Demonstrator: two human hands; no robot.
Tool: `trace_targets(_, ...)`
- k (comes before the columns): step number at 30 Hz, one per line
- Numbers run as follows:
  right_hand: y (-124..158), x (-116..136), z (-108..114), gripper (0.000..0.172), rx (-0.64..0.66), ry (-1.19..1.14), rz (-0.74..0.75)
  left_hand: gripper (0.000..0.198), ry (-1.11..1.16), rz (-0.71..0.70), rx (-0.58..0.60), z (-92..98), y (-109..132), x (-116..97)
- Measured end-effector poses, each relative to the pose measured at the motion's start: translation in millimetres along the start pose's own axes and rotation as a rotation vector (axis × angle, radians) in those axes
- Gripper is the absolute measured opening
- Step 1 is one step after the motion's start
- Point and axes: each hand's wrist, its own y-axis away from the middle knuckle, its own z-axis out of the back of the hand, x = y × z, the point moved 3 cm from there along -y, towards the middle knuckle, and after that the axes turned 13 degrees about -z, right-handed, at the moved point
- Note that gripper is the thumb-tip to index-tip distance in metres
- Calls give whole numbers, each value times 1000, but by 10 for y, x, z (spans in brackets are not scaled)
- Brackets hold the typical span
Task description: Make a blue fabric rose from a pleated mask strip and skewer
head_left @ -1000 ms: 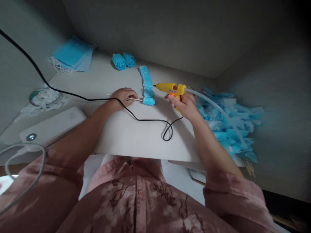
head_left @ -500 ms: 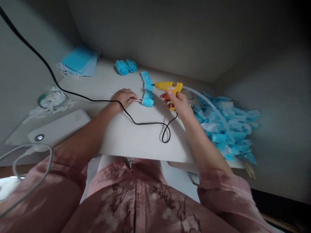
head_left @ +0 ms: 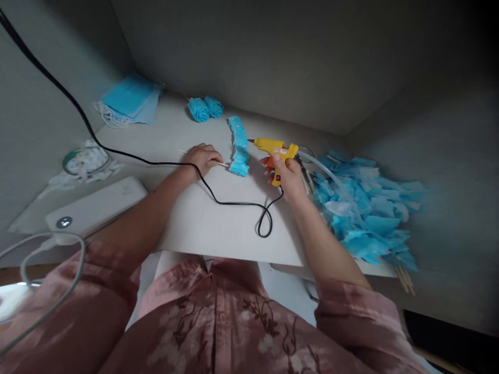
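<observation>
My left hand [head_left: 203, 159] is closed around a thin wooden stick [head_left: 223, 164], whose tip meets the lower end of a blue pleated strip [head_left: 239, 145] lying on the table. In my right hand [head_left: 287, 174] is a yellow glue gun [head_left: 271, 147], its nozzle pointing left, just beside the strip's right edge. A clear glue stick [head_left: 322, 167] sticks out of the gun's back end. Two rolled blue flowers [head_left: 199, 109] on sticks lie behind the strip.
A heap of cut blue fabric pieces [head_left: 366, 202] covers the right side. Blue face masks [head_left: 130, 98] are stacked at the back left, with a bowl of white scraps [head_left: 86, 161] and a white power bank [head_left: 97, 205] nearer. The gun's black cord [head_left: 234, 203] crosses my left wrist.
The glue gun's nozzle has drawn back slightly to the right from the strip. My left hand still holds the stick at the strip's lower end. The view has shifted a little.
</observation>
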Motion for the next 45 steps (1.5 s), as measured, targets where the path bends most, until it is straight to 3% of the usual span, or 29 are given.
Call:
trace_targets(13,11,14,8,56,-26,97,32,24,-55,53,-48,35,-5,-64)
trace_targets(16,13,16,58,54,-106,302,98,32,-104,72,-3,54,13,-110)
trace_targets(22,64,135,140,42,-418,878,344,51,-188,85,168,159,16,-191)
trace_targets(26,98,235,145,48,-502,1078,305,65,-199,139,340,271,-36,-336)
trace_targets(30,120,286,141,51,-528,1174,271,69,-208,260,432,332,89,-556)
trace_targets(32,120,285,148,52,-547,1181,278,63,-220,234,425,360,263,-738)
trace_targets(35,110,274,154,54,-562,1159,304,61,-215,173,419,470,596,-1125)
trace_targets(38,100,262,136,55,-539,1137,317,49,15,70,418,626,793,-1625)
trace_targets(40,102,256,113,56,-520,1116,328,44,322,10,342,680,752,-1931)
trace_targets(42,115,250,89,57,-497,1092,351,41,640,124,206,629,597,-2090)
trace_targets(45,147,245,63,56,-454,1051,407,39,909,331,-39,392,281,-2115)
